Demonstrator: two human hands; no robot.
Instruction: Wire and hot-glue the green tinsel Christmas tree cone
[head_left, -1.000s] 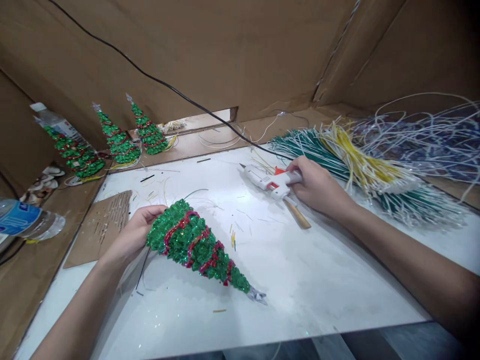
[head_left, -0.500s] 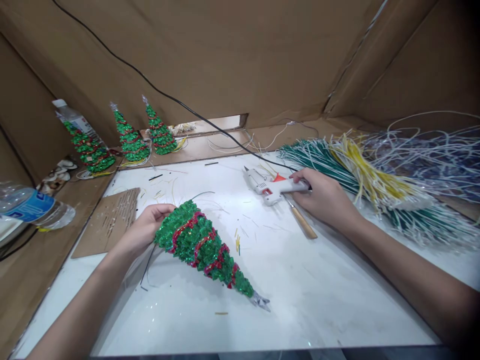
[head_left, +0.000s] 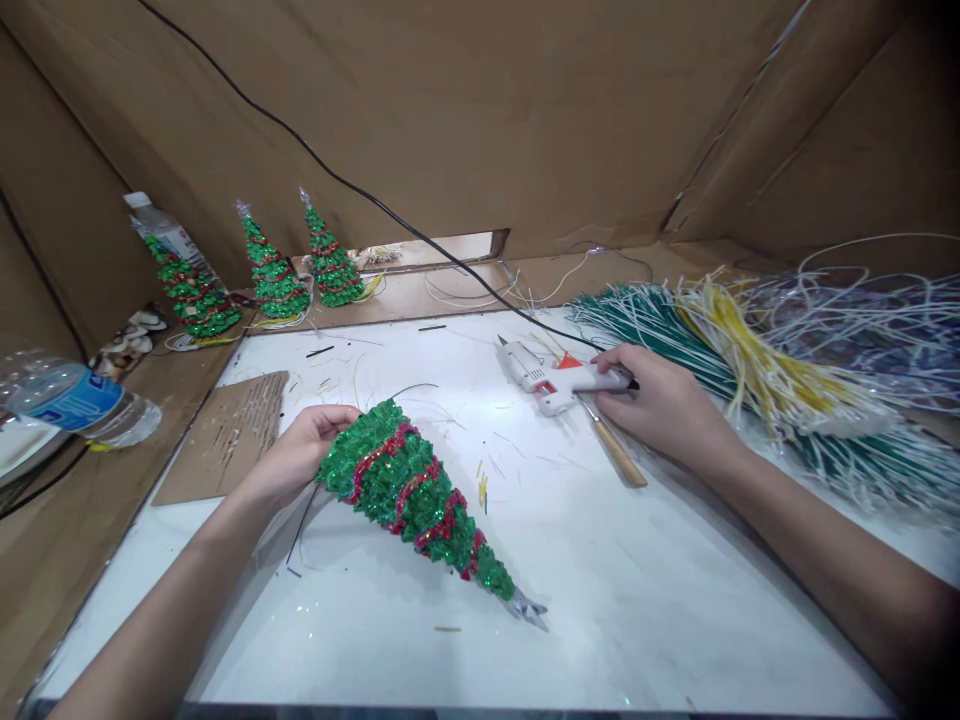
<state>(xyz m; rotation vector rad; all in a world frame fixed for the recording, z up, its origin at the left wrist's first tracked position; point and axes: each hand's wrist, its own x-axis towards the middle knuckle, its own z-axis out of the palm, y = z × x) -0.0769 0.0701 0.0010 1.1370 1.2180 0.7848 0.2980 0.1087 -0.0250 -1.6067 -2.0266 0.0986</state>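
Observation:
A small green tinsel Christmas tree (head_left: 416, 495) with red garland lies tilted across the white board, its silver tip toward the lower right. My left hand (head_left: 304, 450) is closed on the tree's wide base, and some of its fingers are hidden behind the tree. On the right, my right hand (head_left: 656, 400) grips the handle of a white glue gun (head_left: 559, 378) with an orange trigger. The gun lies on its side, nozzle pointing left. Beneath its handle, close to my right hand, is a wooden-handled tool (head_left: 619, 452) with a thin metal shaft.
Several finished-looking trees (head_left: 277, 270) stand at the back left near a clear bottle (head_left: 169, 235). Another bottle (head_left: 90, 405) lies at left by a cardboard piece (head_left: 225, 435). Bundles of green and yellow wires (head_left: 757, 350) fill the right side. A black cord (head_left: 360, 190) hangs across the back.
The whole view has shifted slightly, so everything appears a little farther right. Both hands keep their holds on the tree and the glue gun.

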